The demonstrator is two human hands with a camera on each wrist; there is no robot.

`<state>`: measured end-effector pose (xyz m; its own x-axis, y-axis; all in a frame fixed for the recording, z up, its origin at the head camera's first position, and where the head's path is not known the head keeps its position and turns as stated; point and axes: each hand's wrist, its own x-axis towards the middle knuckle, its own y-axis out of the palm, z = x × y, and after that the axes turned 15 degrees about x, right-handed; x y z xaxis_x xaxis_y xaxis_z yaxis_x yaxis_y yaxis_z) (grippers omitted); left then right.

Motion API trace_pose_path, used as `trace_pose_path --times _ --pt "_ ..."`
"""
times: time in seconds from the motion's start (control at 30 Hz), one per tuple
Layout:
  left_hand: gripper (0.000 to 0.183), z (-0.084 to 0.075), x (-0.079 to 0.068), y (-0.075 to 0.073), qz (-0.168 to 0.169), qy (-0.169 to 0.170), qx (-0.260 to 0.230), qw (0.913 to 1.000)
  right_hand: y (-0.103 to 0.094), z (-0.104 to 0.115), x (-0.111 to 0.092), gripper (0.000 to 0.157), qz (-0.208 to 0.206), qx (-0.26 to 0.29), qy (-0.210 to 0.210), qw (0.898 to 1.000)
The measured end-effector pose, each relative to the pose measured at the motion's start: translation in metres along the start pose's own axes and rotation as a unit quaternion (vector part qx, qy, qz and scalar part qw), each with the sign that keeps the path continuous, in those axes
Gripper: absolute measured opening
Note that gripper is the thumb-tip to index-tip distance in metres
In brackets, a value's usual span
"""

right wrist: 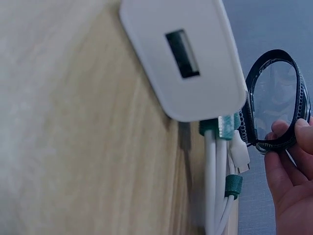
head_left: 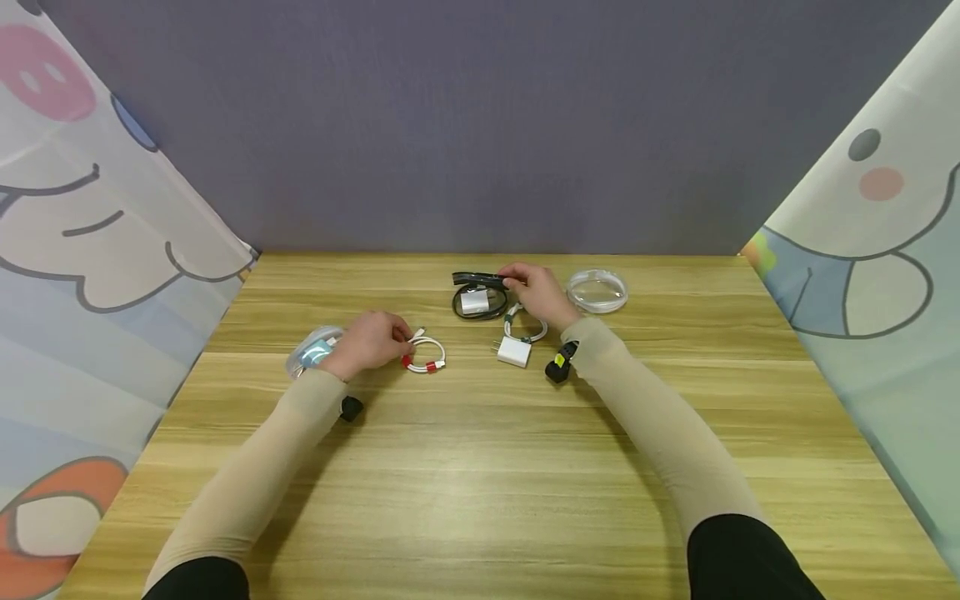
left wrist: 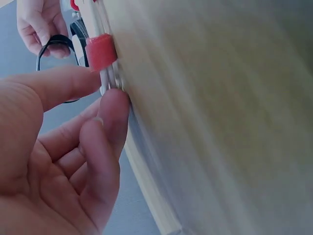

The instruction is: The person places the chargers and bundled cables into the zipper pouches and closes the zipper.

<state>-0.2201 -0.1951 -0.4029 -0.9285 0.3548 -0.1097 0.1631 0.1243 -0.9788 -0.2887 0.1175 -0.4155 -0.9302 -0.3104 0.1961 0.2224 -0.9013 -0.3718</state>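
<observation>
My left hand (head_left: pixel 372 340) pinches the end of a coiled white charging cable (head_left: pixel 429 367) bound with red straps. In the left wrist view the cable passes between thumb and fingertip, just below a red strap (left wrist: pixel 101 52). At the back, my right hand (head_left: pixel 538 293) holds the rim of a clear zip pouch with black trim (head_left: pixel 453 303). Its mouth stands open as an oval loop in the right wrist view. A white charger plug (head_left: pixel 474 302) shows within the pouch's black outline. Near my right wrist lie a coiled white cable with green straps (head_left: pixel 537 337) and another white charger plug (head_left: pixel 513 352).
A round clear pouch with white trim (head_left: pixel 600 307) lies at the back right. Beside my left wrist is another clear pouch (head_left: pixel 297 354) with something light blue in it. A grey panel (head_left: pixel 480 133) rises behind the wooden table (head_left: pixel 465 483), with printed cloths on both sides.
</observation>
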Motion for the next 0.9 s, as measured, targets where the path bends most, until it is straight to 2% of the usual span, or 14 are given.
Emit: trace_pose_path --times 0.1,0.3,0.57,0.77,0.9 --pt "0.018 -0.001 0.000 0.001 -0.005 -0.005 -0.012 0.9999 0.000 -0.001 0.000 0.020 0.000 0.003 0.002 1.000" --pt "0.017 0.001 0.001 0.003 -0.036 0.002 -0.032 0.9989 -0.001 -0.001 -0.002 0.021 0.001 0.008 0.009 1.000" --pt "0.016 0.003 0.004 0.006 -0.051 -0.008 -0.096 0.9940 -0.001 -0.003 -0.003 0.022 0.001 0.007 0.008 1.000" --pt "0.015 -0.001 0.011 0.004 -0.068 0.002 -0.101 0.9926 -0.003 -0.002 -0.006 0.023 0.005 -0.004 0.011 1.000" --pt "0.015 -0.006 0.016 0.001 -0.077 0.010 -0.122 0.9895 -0.004 -0.002 -0.007 0.023 0.003 0.000 0.007 1.000"
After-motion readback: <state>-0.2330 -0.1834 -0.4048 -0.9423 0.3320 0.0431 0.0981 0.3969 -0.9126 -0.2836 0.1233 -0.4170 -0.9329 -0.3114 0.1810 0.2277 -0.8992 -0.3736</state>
